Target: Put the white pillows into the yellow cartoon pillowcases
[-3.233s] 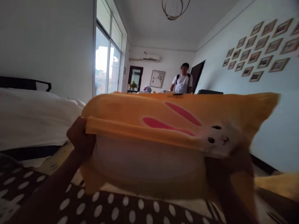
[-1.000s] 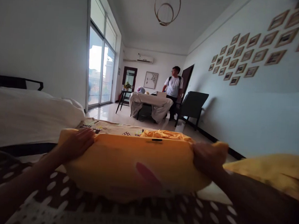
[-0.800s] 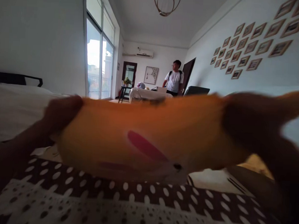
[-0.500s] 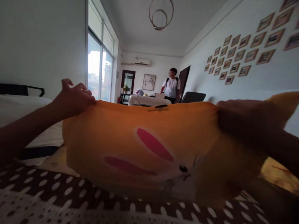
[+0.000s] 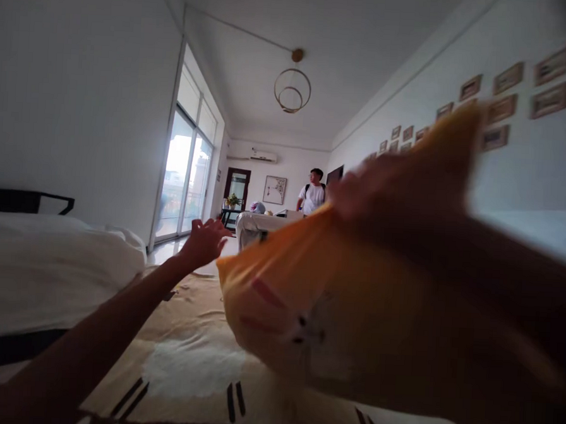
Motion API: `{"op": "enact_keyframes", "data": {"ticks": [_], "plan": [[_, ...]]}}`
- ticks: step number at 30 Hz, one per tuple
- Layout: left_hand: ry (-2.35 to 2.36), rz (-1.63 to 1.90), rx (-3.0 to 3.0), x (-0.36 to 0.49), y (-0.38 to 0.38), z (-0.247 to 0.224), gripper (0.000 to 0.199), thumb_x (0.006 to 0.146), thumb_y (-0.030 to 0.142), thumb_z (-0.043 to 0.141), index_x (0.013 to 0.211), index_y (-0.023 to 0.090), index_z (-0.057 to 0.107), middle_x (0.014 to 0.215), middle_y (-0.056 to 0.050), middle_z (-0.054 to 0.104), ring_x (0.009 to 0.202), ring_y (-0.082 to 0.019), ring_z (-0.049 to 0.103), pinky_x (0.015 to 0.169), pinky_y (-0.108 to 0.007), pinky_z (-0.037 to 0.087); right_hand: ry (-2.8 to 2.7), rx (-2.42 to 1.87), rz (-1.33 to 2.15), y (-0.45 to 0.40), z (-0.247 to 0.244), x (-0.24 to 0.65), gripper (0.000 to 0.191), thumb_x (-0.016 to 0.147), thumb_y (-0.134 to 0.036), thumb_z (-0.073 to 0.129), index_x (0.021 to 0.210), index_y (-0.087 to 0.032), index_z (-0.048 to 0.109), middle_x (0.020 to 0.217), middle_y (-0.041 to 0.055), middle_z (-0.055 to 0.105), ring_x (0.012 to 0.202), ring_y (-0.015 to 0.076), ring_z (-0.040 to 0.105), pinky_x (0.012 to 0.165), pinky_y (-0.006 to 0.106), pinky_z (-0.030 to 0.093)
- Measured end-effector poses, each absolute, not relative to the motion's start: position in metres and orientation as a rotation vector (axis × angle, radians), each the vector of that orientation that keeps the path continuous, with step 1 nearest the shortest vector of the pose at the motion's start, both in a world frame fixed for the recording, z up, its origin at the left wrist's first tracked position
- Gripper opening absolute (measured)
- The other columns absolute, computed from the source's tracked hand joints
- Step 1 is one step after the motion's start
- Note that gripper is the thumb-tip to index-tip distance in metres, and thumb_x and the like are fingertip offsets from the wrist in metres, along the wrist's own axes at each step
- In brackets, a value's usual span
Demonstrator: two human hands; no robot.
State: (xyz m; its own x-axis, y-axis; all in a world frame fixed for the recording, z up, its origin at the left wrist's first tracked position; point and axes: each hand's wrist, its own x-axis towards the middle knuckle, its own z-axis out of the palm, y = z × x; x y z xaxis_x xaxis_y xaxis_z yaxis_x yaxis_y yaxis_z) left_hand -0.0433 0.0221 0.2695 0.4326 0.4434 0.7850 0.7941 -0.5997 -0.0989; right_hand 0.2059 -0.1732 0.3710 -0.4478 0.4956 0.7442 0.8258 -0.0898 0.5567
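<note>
A yellow-orange pillow [image 5: 277, 325] with a printed rabbit face and pink ears hangs tilted over the bed, its left end low and its right side lifted. My right hand [image 5: 374, 185] is closed on the pillow's upper edge, blurred by motion; one corner sticks up behind it. Just off the pillow's left corner, my left hand [image 5: 205, 241] is in the air with its fingers spread and nothing in them. Under both lies a beige blanket [image 5: 181, 352] with dark stripes and a pale patch. The pillow's right end is lost in shadow behind my right forearm.
White bedding [image 5: 47, 275] is heaped at the left, near a black frame [image 5: 22, 199]. Ahead, a person [image 5: 312, 191] in a white top stands behind a covered table [image 5: 258, 222]. Windows line the left wall; framed pictures [image 5: 552, 99] hang on the right.
My left hand has let go of the pillow's left end. My right hand has swung left and up with the pillow, tilting it. The camera view has tipped upward, and more beige blanket shows.
</note>
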Motion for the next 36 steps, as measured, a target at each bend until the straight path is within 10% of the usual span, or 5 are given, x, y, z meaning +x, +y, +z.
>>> {"op": "enact_keyframes", "data": {"ticks": [4,12,17,25,36], "plan": [[-0.567,-1.17,-2.878,-0.01,-0.018,0.26,0.086,0.06,0.047,0.077,0.135,0.02,0.044,0.132,-0.016,0.052,0.115,-0.033,0.051,0.09,-0.047,0.045,-2.238,-1.182,-2.046,-0.144,0.343,0.173,0.033,0.09,-0.008,0.032,0.081,-0.017,0.062,0.072,0.0053,0.062,0.069,0.0167,0.053,0.064,0.032,0.035],[-0.979,-1.833,-2.835,0.038,-0.01,0.269,0.034,0.064,0.041,0.073,0.083,0.014,0.065,0.078,-0.006,0.065,0.076,-0.022,0.06,0.06,-0.032,0.046,-2.092,-0.893,-1.923,-0.103,0.351,0.171,0.029,0.09,-0.022,0.043,0.114,-0.016,0.058,0.111,0.0102,0.062,0.104,0.0247,0.052,0.086,0.038,0.036],[-1.285,-2.019,-2.586,0.005,0.023,0.264,0.046,0.06,0.056,0.073,0.077,0.014,0.063,0.079,-0.009,0.066,0.076,-0.025,0.061,0.054,-0.031,0.044,-1.901,-1.267,-1.54,-0.109,0.305,0.278,0.091,0.081,-0.059,0.052,0.149,-0.013,0.011,0.145,0.0221,0.035,0.13,0.0355,0.036,0.096,0.05,0.032],[-0.921,-2.152,-2.101,-0.037,0.042,0.282,0.084,0.068,0.055,0.068,0.135,0.015,0.035,0.127,-0.018,0.054,0.105,-0.027,0.057,0.08,-0.039,0.049,-1.633,-1.592,-1.146,-0.08,0.298,0.344,0.045,0.088,-0.039,0.042,0.123,-0.014,0.054,0.11,0.0151,0.066,0.096,0.029,0.063,0.074,0.039,0.045],[-0.695,-0.582,-1.901,-0.058,0.006,0.331,0.021,0.09,0.024,0.044,0.094,0.014,0.062,0.084,-0.009,0.063,0.076,-0.021,0.06,0.067,-0.031,0.042,-1.684,-1.404,-1.311,-0.069,0.294,0.289,0.034,0.091,-0.034,0.039,0.102,-0.017,0.066,0.077,0.0095,0.07,0.057,0.0163,0.059,0.051,0.025,0.033]]}}
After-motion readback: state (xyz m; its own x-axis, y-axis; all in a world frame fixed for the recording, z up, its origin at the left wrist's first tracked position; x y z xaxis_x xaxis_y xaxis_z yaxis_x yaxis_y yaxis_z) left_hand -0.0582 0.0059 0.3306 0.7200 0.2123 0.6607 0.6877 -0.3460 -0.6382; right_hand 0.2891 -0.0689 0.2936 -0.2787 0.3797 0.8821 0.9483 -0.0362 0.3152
